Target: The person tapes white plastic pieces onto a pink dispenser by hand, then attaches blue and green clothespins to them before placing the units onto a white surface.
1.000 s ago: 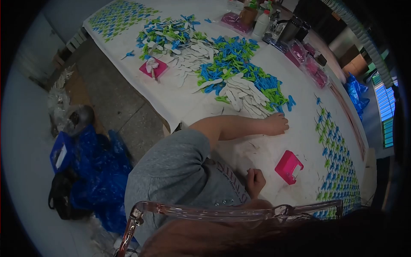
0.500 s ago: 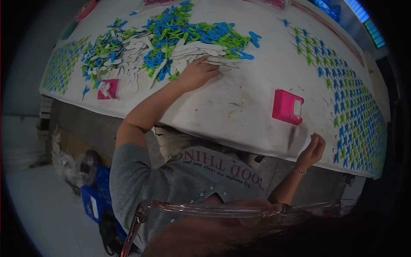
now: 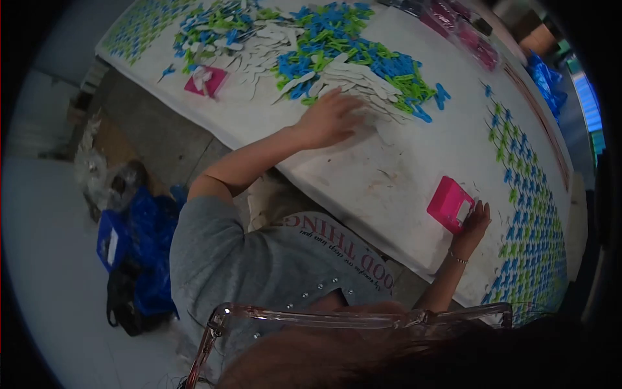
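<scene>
My left hand (image 3: 327,120) is over the near edge of a pile of flat white elongated pieces (image 3: 355,76). Its fingers are apart and slightly blurred, and I see nothing held in them. Blue and green clips that look like clothespins (image 3: 395,65) are heaped around the white pieces. At the right, my right hand (image 3: 472,232) is raised beside a bright pink block (image 3: 446,201) with a white insert. The fingers there are bent close together; whatever may be between them is too small to make out.
Rows of blue and green clips with thin dark strands (image 3: 528,214) cover the right side of the white table (image 3: 330,168). More rows (image 3: 139,32) lie far left. A second pink block (image 3: 206,81) is near the left edge. Blue bags (image 3: 149,240) are on the floor.
The view has turned, so the table appears tilted. My left hand has drawn back slightly from the white pieces and its fingers have spread. My right hand has come closer to the pink block.
</scene>
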Demonstrator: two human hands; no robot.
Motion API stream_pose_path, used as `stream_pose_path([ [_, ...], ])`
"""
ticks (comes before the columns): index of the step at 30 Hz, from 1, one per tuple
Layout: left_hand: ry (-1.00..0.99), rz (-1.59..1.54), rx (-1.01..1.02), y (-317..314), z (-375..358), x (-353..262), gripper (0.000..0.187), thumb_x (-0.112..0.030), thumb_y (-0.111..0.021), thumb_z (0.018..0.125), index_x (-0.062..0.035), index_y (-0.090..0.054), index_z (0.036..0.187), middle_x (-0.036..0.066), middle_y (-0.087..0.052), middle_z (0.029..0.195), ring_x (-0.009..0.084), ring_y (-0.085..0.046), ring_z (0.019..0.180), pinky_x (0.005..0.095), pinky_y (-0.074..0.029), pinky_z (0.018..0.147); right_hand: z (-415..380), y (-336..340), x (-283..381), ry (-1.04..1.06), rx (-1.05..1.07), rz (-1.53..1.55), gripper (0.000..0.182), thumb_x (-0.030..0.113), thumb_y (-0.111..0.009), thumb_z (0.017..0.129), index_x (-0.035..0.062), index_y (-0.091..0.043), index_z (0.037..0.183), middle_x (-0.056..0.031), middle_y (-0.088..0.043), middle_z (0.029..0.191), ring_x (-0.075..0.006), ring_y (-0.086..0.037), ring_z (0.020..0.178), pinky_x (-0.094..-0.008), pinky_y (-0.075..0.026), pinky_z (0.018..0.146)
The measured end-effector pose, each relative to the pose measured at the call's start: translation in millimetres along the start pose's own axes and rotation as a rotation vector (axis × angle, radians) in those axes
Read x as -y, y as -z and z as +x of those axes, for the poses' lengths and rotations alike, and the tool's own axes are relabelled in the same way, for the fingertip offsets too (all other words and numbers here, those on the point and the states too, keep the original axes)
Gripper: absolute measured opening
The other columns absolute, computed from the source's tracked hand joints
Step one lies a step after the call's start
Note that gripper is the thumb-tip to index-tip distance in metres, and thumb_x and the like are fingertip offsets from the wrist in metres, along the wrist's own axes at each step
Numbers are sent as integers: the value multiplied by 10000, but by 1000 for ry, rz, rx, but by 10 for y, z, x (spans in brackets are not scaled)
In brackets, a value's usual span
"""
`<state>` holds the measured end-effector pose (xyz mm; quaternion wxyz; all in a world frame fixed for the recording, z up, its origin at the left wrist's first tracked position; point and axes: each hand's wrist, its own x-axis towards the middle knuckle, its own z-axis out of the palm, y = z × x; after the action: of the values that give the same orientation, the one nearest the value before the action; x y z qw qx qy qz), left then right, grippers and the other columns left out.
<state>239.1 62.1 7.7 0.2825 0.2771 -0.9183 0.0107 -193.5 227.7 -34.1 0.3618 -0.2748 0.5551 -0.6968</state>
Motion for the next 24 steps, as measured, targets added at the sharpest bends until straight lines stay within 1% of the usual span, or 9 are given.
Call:
stream_pose_path([
  [1,38,0,3,21,-150,96,391,-201,-715,723,-122,-619,1093,118,-513,1271,292,-473,1196,504,-332,1041,-32,-41,0,10,32,-42,626,500,-306,985,58,-278,1427,-173,-362,1435,-280,-324,1345,-426,-247,1109],
  [3,448,-52,-130,105,-391,379,366,-192,-705,740,-115,-619,1088,124,-518,1263,308,-497,1151,474,-397,967,-30,-188,19,25,76,-74,608,491,-286,992,69,-280,1429,-175,-363,1433,-295,-324,1341,-432,-268,1101],
  [5,590,-8,-155,222,-624,585,404,-202,-713,736,-110,-607,1115,139,-522,1248,326,-505,1124,460,-414,932,-87,-319,50,-11,-49,-38,619,522,-296,979,87,-301,1420,-174,-379,1419,-291,-349,1322,-445,-279,1093],
  [7,723,23,-173,236,-776,657,442,-213,-720,732,-105,-596,1142,153,-526,1234,344,-512,1096,445,-431,897,-130,-402,-5,-6,-10,-44,625,521,-312,976,75,-304,1414,-175,-384,1413,-289,-357,1316,-443,-277,1095],
  [10,525,41,-193,208,-662,677,593,-338,-724,743,-119,-534,1260,199,-431,1343,391,-430,1212,488,-365,991,-163,-505,-186,67,73,-46,630,509,-343,974,49,-305,1403,-174,-391,1405,-283,-370,1306,-438,-276,1096],
  [13,280,47,-14,61,-441,641,788,-573,-656,750,-204,-406,1400,191,-142,1522,417,-130,1396,589,-111,1098,-249,-850,-284,100,112,-12,630,478,-380,977,5,-304,1386,-174,-396,1398,-269,-381,1294,-411,-278,1098],
  [17,210,116,-9,-107,-209,975,748,-572,-668,740,-262,-432,1379,150,-202,1514,395,-161,1394,597,-130,1090,-462,-1419,-317,130,217,-142,484,338,-381,1009,-16,-368,1338,-154,-486,1310,-190,-454,1201,-310,-332,1034],
  [20,156,157,-80,-191,-51,1212,669,-507,-661,784,-290,-432,1374,142,-242,1500,368,-208,1385,610,-162,1074,-605,-1826,-325,129,180,-230,497,363,-357,1014,-16,-375,1335,-159,-481,1322,-223,-452,1219,-332,-309,1060],
  [24,175,236,-135,-306,133,1500,656,-496,-662,790,-310,-428,1374,137,-280,1487,372,-243,1369,610,-171,1071,-714,-2234,-418,221,221,-355,430,257,-432,994,-17,-402,1324,-118,-520,1207,-160,-482,1094,-276,-374,946],
])
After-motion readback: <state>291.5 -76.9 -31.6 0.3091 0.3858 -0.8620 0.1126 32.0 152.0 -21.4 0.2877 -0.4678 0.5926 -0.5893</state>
